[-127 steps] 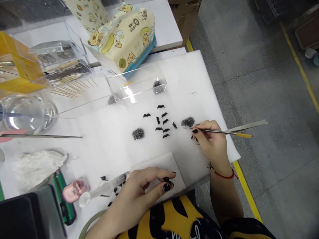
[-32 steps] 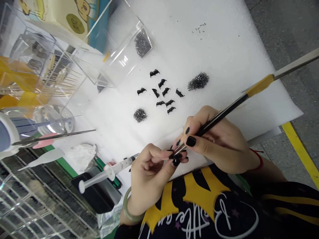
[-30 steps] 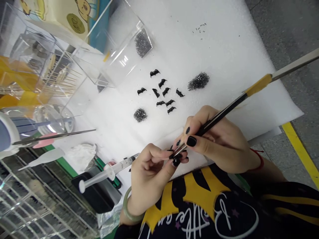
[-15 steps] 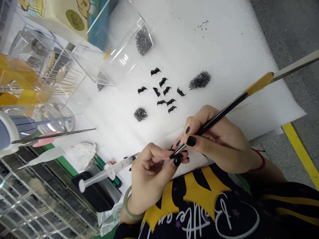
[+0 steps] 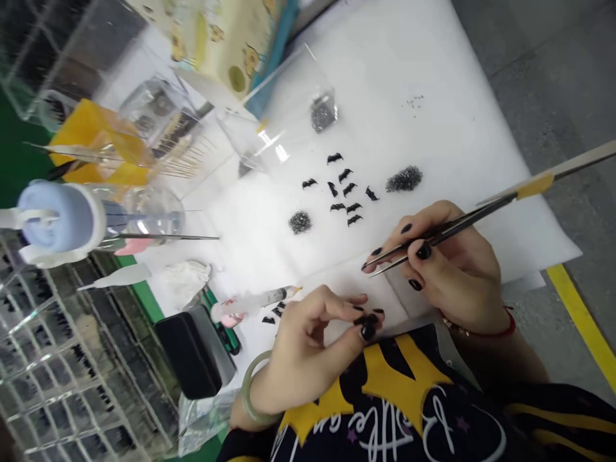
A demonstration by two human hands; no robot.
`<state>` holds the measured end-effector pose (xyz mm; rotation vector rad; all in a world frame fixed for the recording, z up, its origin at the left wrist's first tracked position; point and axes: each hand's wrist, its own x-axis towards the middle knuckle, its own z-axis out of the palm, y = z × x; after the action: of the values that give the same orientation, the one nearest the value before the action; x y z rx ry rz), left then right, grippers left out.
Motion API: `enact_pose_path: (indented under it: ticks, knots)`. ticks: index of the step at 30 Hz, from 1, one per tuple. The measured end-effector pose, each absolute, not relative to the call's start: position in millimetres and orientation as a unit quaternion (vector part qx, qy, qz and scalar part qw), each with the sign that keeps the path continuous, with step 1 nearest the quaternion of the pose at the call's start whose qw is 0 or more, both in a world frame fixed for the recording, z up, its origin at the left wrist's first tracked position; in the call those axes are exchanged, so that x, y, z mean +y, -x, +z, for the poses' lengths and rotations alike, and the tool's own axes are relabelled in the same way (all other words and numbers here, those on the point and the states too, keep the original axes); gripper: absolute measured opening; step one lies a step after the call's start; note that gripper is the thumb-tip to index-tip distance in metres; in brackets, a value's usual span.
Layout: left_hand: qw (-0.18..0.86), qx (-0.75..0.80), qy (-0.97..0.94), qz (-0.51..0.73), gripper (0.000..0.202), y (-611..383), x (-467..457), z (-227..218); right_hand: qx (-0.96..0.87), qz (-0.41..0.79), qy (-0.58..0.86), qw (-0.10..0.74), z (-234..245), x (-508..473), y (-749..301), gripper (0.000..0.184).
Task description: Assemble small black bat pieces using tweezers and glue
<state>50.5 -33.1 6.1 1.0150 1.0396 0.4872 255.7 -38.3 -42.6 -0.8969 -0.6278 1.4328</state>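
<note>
My left hand [image 5: 312,359] pinches a small black piece [image 5: 366,319] between thumb and fingertips; it looks like the bat-shaped pieces nearby, though fingers and black nails partly hide it. A pair of tweezers [image 5: 474,212] with a yellow band rests in my right hand [image 5: 462,273], fingers closed around it. The tweezer tips are parted with nothing visible between them, up and right of the left fingertips. Several black bat-shaped pieces [image 5: 349,189] lie on the white foam sheet [image 5: 462,128] beyond my hands, beside heaps of tiny dark glittery bits [image 5: 404,179].
A syringe [image 5: 260,300] lies left of my left hand, near a black case [image 5: 187,356]. A clear box [image 5: 298,83], a blue-lidded bottle [image 5: 60,215] and another pair of tweezers [image 5: 168,237] stand or lie further left. Compartment trays [image 5: 72,372] fill the lower left.
My right hand has drawn the tweezers up and away from the black piece, and their tips have spread. My left hand keeps its pinch. The camera view has shifted.
</note>
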Motion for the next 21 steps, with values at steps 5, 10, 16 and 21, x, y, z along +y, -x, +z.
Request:
enact_pose_path:
  ticks: [5, 10, 16, 21]
  knots:
    - [0.753, 0.396, -0.493, 0.185, 0.029, -39, -39, 31, -0.328, 0.577, 0.472, 0.58, -51, -36, -258, 0.015]
    - [0.723, 0.368, -0.455, 0.368, 0.044, -5, -44, 52, -0.407, 0.532, 0.53, 0.519, -42, -33, -259, 0.012]
    - [0.573, 0.479, -0.42, 0.515, 0.012, 25, -2, 40, -0.498, 0.487, 0.567, 0.439, -23, -16, -249, 0.017]
    - [0.604, 0.542, -0.337, 0.477, 0.011, 5, 37, 1, -0.557, 0.458, 0.594, 0.356, -23, 17, -235, 0.018]
